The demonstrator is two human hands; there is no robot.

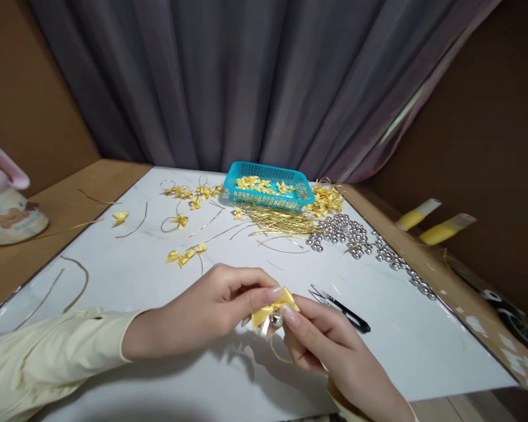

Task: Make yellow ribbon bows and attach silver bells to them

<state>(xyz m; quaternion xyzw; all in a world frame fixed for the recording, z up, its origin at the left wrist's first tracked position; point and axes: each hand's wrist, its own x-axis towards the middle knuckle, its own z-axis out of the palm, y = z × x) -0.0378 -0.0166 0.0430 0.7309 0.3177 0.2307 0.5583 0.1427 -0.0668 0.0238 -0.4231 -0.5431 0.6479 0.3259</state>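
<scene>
Yellow bow [288, 299] pinched in left hand [224, 302] and right hand [334, 340]; bell [276, 319] seemingly fitted, cord [273, 350] dangling. Loose bells [341, 228], one o'clock, lie unattached.

Bow [289, 299]: plain glossy yellow. Bell [276, 319]: shiny silver. Cord [276, 352]: gold. Piled bows [324, 200]: the same yellow. Gathered strands [286, 223]: metallic gold. Heaped bells [339, 228]: bright silver. Basket [268, 202]: turquoise, with a lattice of small openings. Snips [352, 316]: black handles, silvery blades. Table [422, 351]: white, faintly veined in grey like marble. Tubes [444, 231]: yellow below, pale and translucent above. Jug [15, 220]: cream, printed with a brown bear; handle [9, 165] pink. Sleeve [61, 357]: pale yellow, plain. Curtain [224, 76]: greyish purple, unpatterned. Side panel [488, 117]: brown.
</scene>
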